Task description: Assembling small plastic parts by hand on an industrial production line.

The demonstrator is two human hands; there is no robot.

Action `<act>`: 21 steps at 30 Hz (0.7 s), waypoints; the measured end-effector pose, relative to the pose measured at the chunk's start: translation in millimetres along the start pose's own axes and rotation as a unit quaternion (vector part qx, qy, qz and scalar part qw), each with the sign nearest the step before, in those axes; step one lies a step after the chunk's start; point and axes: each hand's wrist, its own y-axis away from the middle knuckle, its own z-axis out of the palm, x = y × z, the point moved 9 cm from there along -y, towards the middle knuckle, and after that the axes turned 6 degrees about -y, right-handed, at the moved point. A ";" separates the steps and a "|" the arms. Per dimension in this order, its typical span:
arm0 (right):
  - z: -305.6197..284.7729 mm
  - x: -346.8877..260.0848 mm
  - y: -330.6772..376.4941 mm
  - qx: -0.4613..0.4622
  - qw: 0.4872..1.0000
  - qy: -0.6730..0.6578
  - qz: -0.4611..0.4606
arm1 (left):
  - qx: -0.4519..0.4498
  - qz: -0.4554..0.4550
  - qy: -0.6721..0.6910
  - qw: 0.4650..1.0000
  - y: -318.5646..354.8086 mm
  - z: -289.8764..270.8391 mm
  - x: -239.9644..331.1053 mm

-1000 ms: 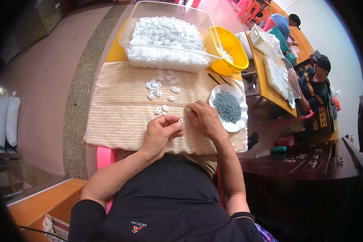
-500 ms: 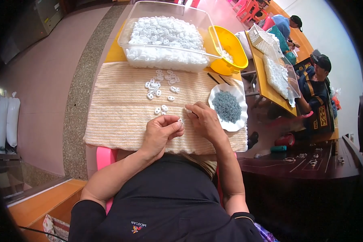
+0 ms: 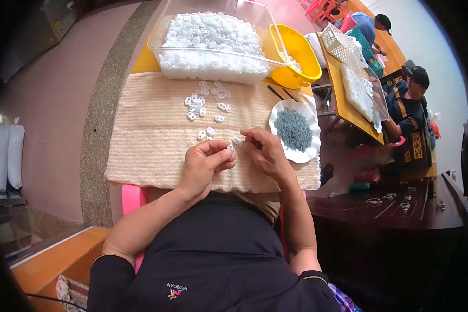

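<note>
My left hand (image 3: 205, 165) is over the towel's near part, thumb and forefinger pinched on a small white two-hole plastic piece (image 3: 231, 147), mostly hidden by the fingertips. Just right of it, my right hand (image 3: 265, 152) has its fingers curled together. Another white oval two-hole piece (image 3: 237, 140) shows at its fingertips and appears gripped there. A few similar loose ovals (image 3: 210, 132) lie on the towel beyond my left hand, with a larger scatter (image 3: 196, 105) farther away. By my right hand stands a white wavy-rimmed plate (image 3: 316, 136) heaped with small grey-blue pieces (image 3: 293, 130).
A striped beige towel (image 3: 145, 125) covers the table. Beyond it stand a clear plastic bin (image 3: 213, 51) of white pieces and a yellow basin (image 3: 291, 80). Two thin black sticks (image 3: 282, 93) lie near the plate. Two people sit at another table (image 3: 343, 99) on the right.
The white oval at my right fingertips shows more plainly now, close to the piece in my left hand. The whole view has shifted slightly, moving the tabletop up in the picture.
</note>
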 end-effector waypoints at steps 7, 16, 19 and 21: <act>14.6 -5.4 -8.6 -0.046 0.993 0.110 -0.008 | 0.000 0.008 0.009 1.000 0.4 -0.4 0.4; 22.2 -12.5 -9.0 -0.070 0.980 0.187 0.011 | -0.001 0.010 0.008 1.000 0.8 0.6 2.2; 21.7 -12.2 -6.9 -0.065 0.981 0.181 0.004 | 0.008 0.007 0.016 1.000 0.7 -1.4 1.2; 19.8 -10.9 -6.5 -0.059 0.982 0.177 0.004 | 0.006 0.009 0.013 1.000 0.2 -1.8 1.2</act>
